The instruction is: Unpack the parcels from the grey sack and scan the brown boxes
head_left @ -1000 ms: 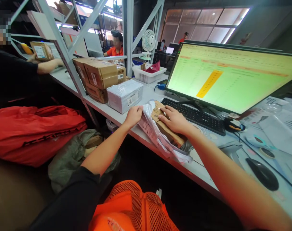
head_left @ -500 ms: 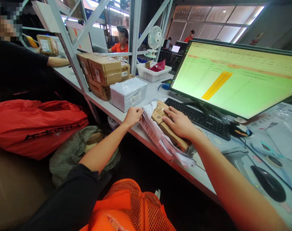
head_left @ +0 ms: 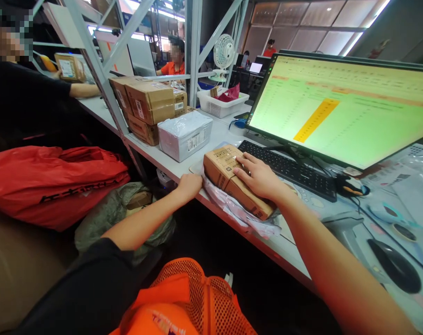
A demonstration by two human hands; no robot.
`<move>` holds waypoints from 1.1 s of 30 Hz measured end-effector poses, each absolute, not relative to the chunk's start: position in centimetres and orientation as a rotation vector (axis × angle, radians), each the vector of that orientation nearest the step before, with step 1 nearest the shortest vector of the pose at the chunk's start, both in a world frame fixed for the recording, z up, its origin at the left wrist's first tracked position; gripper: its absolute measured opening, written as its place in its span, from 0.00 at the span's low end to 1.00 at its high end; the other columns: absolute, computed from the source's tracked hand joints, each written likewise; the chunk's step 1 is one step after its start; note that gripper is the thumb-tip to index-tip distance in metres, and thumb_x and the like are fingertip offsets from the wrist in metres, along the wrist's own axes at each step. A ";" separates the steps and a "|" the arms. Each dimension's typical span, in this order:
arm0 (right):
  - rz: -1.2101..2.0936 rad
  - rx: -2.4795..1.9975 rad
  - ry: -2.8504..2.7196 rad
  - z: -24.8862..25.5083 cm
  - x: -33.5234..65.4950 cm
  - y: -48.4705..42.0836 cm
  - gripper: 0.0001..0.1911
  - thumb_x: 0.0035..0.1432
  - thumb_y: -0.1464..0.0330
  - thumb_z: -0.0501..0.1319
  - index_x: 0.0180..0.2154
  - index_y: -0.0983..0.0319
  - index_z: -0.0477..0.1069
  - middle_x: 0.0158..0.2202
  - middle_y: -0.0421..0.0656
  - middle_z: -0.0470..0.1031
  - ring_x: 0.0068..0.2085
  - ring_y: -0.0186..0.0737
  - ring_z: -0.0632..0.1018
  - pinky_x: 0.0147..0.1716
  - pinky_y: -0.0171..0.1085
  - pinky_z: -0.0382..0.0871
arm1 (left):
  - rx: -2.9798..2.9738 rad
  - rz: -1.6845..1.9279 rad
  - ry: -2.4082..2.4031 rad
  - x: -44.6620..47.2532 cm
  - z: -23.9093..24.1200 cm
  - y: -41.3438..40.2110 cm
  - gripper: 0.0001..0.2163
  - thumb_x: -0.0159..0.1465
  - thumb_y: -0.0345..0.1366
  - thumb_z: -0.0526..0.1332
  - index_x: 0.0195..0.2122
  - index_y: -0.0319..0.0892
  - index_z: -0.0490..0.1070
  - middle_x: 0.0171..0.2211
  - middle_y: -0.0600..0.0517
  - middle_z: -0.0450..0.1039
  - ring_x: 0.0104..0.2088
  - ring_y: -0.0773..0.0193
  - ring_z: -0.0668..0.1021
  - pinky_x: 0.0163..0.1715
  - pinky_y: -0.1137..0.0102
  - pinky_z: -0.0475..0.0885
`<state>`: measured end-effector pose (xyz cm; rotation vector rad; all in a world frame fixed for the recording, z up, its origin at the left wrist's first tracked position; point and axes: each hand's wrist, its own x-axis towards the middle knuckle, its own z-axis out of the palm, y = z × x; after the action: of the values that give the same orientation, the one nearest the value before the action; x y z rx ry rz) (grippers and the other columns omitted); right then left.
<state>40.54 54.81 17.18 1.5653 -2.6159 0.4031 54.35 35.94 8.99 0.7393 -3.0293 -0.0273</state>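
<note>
Scene: a person at a packing station bends over a small cardboard box [head_left: 232, 181] lying at the near edge of the white counter [head_left: 169, 163], just in front of the keyboard [head_left: 288, 170] and monitor [head_left: 344, 111].
Right hand: the right hand [head_left: 258, 179] lies flat on top of the box, fingers [head_left: 244, 160] spread and pressing down, not curled around it.
Left hand: the left hand [head_left: 189, 182] is closed at the counter's edge just left of the box, seemingly pinching the plastic mailer bag [head_left: 239, 211]; what it grips is partly hidden.
Box position: it rests on the crumpled bag, long side angled toward the camera, labels facing up.
Handling, box: by its look, stiff-walled and light; square corners give firm purchase, best held across the two long sides or pinned from above.
Handling, bag: thin, limp and likely slick; it would slide under the box rather than carry it.
Nearby: a wrapped white parcel [head_left: 185, 135] and stacked brown cartons [head_left: 148, 109] stand further left; another person's arm [head_left: 82, 89] reaches in beyond them.
</note>
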 end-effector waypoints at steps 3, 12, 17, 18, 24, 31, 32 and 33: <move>0.443 1.579 -2.598 17.0 40.3 54.8 0.35 0.71 0.50 0.49 0.69 0.62 0.62 0.73 0.53 0.55 0.72 0.57 0.60 0.71 0.55 0.53 | 0.608 0.005 -3.103 55.5 10.1 36.2 0.12 0.67 0.26 0.55 0.42 0.31 0.80 0.41 0.30 0.80 0.46 0.43 0.83 0.45 0.58 0.75; 1.200 1.203 -2.284 18.1 40.1 56.9 0.24 0.69 0.57 0.49 0.54 0.61 0.77 0.53 0.50 0.79 0.56 0.49 0.78 0.61 0.49 0.69 | -0.735 -0.271 -2.786 54.5 22.4 38.6 0.31 0.59 0.53 0.70 0.60 0.46 0.71 0.64 0.43 0.68 0.66 0.47 0.68 0.67 0.57 0.60; 1.772 0.714 -2.109 15.1 42.3 64.3 0.19 0.62 0.54 0.59 0.47 0.59 0.76 0.49 0.50 0.81 0.53 0.52 0.80 0.58 0.54 0.72 | -0.795 -0.141 -3.071 47.7 20.7 38.1 0.56 0.44 0.54 0.78 0.73 0.52 0.55 0.76 0.47 0.45 0.75 0.37 0.45 0.72 0.47 0.40; 1.803 0.627 -2.117 14.0 43.0 66.1 0.18 0.61 0.53 0.60 0.45 0.57 0.77 0.49 0.49 0.81 0.53 0.52 0.79 0.59 0.55 0.71 | -0.830 -0.130 -3.103 47.0 20.2 38.0 0.58 0.45 0.54 0.77 0.74 0.52 0.52 0.76 0.47 0.44 0.75 0.37 0.44 0.72 0.47 0.39; 1.942 0.220 -2.210 6.4 48.3 73.1 0.20 0.57 0.46 0.64 0.41 0.52 0.79 0.44 0.45 0.82 0.49 0.56 0.82 0.56 0.57 0.74 | -0.750 0.018 -3.146 47.8 19.3 39.2 0.56 0.53 0.61 0.71 0.76 0.51 0.43 0.76 0.41 0.36 0.74 0.32 0.45 0.69 0.37 0.46; 2.092 0.265 -2.347 1.7 53.2 73.0 0.21 0.56 0.44 0.65 0.39 0.52 0.81 0.40 0.44 0.83 0.42 0.55 0.84 0.47 0.52 0.81 | -0.725 0.256 -3.331 46.5 22.2 40.0 0.61 0.45 0.57 0.76 0.75 0.48 0.45 0.76 0.36 0.39 0.74 0.32 0.49 0.68 0.38 0.51; 2.091 0.279 -2.343 1.5 53.7 73.1 0.21 0.55 0.44 0.65 0.39 0.52 0.82 0.40 0.44 0.83 0.41 0.55 0.84 0.45 0.52 0.81 | -0.750 0.290 -3.335 46.2 22.6 39.9 0.61 0.44 0.56 0.77 0.75 0.48 0.46 0.76 0.36 0.41 0.73 0.33 0.51 0.68 0.38 0.51; 2.093 0.277 -2.330 1.3 54.1 73.2 0.22 0.54 0.43 0.64 0.38 0.51 0.82 0.39 0.44 0.83 0.41 0.55 0.84 0.43 0.52 0.81 | -0.782 0.303 -3.324 45.9 22.8 39.7 0.61 0.42 0.56 0.77 0.74 0.48 0.47 0.75 0.36 0.43 0.73 0.34 0.53 0.69 0.40 0.51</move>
<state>54.11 73.18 1.26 0.2774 -2.3303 2.0931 45.92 39.71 22.78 -0.7817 -3.3237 0.3034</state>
